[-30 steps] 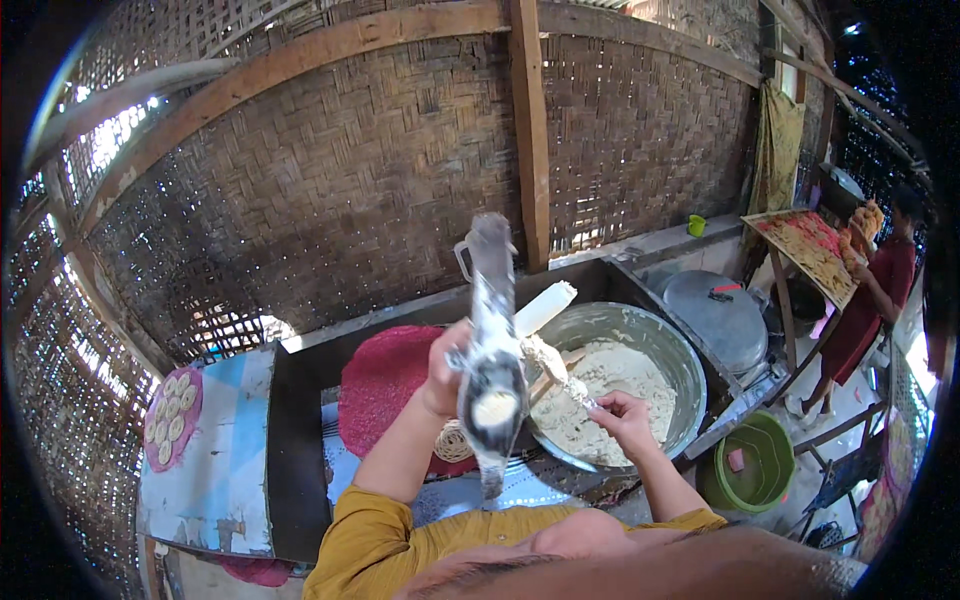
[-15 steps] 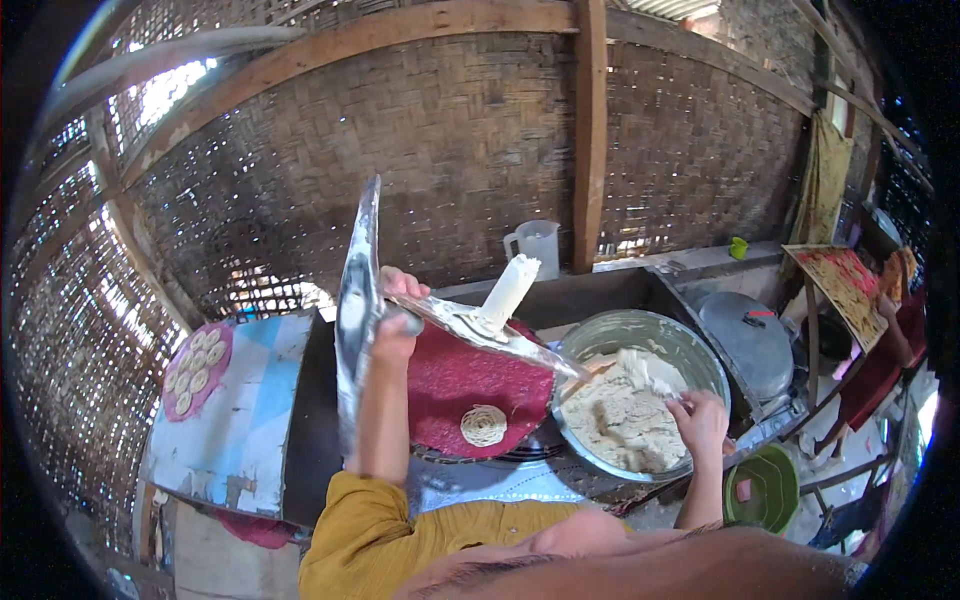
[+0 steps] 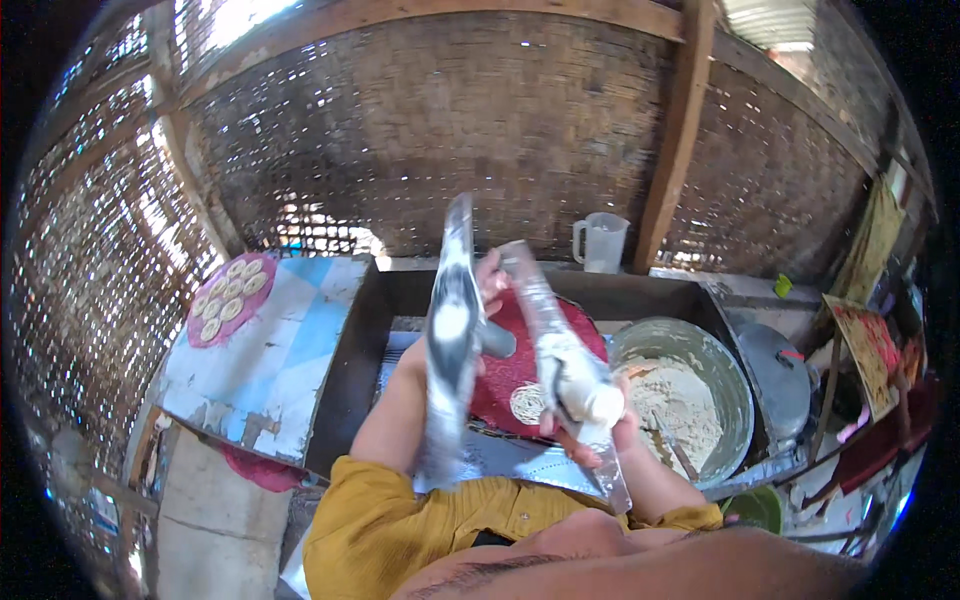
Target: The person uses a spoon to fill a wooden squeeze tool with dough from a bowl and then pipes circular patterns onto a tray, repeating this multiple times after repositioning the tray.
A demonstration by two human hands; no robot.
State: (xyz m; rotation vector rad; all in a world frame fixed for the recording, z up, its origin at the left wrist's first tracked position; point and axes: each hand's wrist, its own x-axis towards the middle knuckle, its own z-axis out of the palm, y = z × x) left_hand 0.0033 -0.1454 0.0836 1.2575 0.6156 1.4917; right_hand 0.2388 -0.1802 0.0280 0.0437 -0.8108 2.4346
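Note:
My left hand (image 3: 491,281), partly hidden, is closed on a shiny metal plate (image 3: 452,335) with a short grey plunger (image 3: 496,340) sticking out of it. My right hand (image 3: 626,420) wraps round the lower part of a second metal plate (image 3: 535,290), by a white dough-filled cylinder (image 3: 592,398) fixed across it. Together the two plates look like a hand-held dough press, held apart and tilted. Beneath them lies a round dark-red mat (image 3: 505,392) bearing one coil of dough strands (image 3: 527,403).
To the right stands a big metal basin (image 3: 742,400) of pale dough (image 3: 680,400), a stick in it. A lidded pot (image 3: 775,375) stands beyond. Several dough coils sit on a pink mat (image 3: 250,308) on the left table (image 3: 300,345). A clear jug (image 3: 603,243) stands behind.
My right hand has left the dough basin and taken hold of the second plate with the cylinder. That plate has swung from nearly level to steep. The view has shifted left.

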